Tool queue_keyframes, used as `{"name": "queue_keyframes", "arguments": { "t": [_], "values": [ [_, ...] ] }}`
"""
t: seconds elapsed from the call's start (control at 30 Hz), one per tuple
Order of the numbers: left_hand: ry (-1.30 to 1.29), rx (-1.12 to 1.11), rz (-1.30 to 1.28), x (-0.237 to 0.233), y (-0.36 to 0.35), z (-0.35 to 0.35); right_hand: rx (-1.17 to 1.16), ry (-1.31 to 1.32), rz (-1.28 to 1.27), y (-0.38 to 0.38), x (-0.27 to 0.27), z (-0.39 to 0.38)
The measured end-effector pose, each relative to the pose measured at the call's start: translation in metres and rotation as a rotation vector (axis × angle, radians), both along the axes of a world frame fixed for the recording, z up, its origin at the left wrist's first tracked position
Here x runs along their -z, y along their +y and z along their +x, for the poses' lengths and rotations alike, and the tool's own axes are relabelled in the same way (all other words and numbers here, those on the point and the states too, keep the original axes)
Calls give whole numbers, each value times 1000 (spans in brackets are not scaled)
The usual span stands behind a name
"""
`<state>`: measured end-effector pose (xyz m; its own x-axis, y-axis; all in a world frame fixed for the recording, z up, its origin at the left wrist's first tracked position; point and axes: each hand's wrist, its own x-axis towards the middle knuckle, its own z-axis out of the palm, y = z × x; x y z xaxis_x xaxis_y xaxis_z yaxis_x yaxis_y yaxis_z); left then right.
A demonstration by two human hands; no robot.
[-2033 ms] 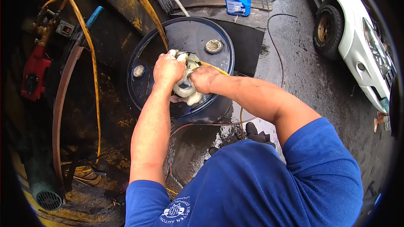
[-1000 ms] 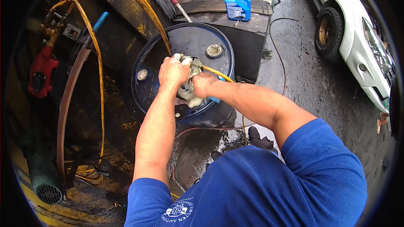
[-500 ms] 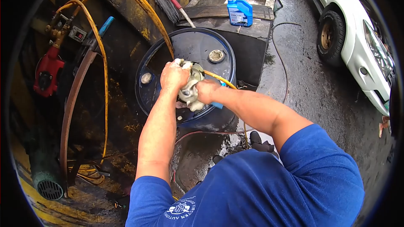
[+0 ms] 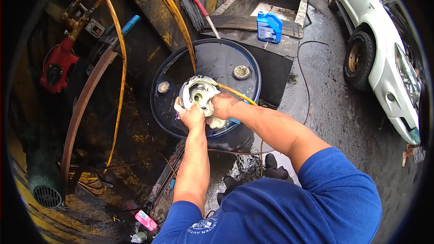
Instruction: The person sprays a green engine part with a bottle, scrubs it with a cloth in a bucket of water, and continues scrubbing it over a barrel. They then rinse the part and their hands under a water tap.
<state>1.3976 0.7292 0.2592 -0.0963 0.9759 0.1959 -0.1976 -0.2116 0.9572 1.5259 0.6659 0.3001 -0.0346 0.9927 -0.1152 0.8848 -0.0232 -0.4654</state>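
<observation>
A round, pale metal part with a hole at its centre (image 4: 194, 83) is held tilted above the lid of a dark blue drum (image 4: 217, 56). My left hand (image 4: 192, 116) grips the part's near-left rim, thumb on its face. At its right side, my right hand (image 4: 222, 105) is closed on a pale wet rag (image 4: 216, 123) pressed against the part. Some of the fingers are hidden behind the part and the rag. A yellow hose (image 4: 237, 93) passes just beyond my right hand, and a small blue object shows under my right wrist.
A blue coolant jug (image 4: 270, 28) stands on a ledge behind the drum, near a mop (image 4: 192, 7). To the left are a red pump (image 4: 58, 70) and a curved rusty bar (image 4: 81, 108). A white vehicle (image 4: 384, 58) is parked at right.
The part has turned so its round face and central hole show. My left hand has shifted from its top to its near-left rim. The view has moved slightly.
</observation>
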Motion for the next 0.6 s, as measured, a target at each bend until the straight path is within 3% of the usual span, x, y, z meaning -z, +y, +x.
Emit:
{"name": "queue_keyframes", "arguments": {
  "t": [0.07, 0.17, 0.23, 0.27, 0.37, 0.4, 0.47, 0.5, 0.57, 0.6],
  "values": [
    [205, -50, 94, 4, 20, -4, 39, 58, 11, -2, 7, -8],
    [751, -92, 264, -70, -3, -12, 113, 234, 46, -7, 20, -25],
    [971, 23, 393, -103, 0, -18, 344, 1243, 199, 14, 65, -52],
    [1120, 63, 460, -118, 0, -18, 389, 1581, 57, -5, 13, -66],
    [1492, 200, 541, -136, 0, -19, 283, 2074, -176, 1, 24, -82],
    [1545, 232, 483, -136, -2, -19, 277, 2080, -184, 0, 27, -90],
    [1671, 278, 411, -129, -4, -15, 469, 1297, 13, -4, 32, -105],
    [1676, 287, 416, -130, -2, -13, 477, 1303, 15, -10, 21, -95],
    [1687, 336, 378, -128, 1, -13, -92, 187, 164, -24, 3, -69],
    [1712, 341, 361, -132, -3, -7, -185, -1, 44, -15, -3, -63]
  ]
}}
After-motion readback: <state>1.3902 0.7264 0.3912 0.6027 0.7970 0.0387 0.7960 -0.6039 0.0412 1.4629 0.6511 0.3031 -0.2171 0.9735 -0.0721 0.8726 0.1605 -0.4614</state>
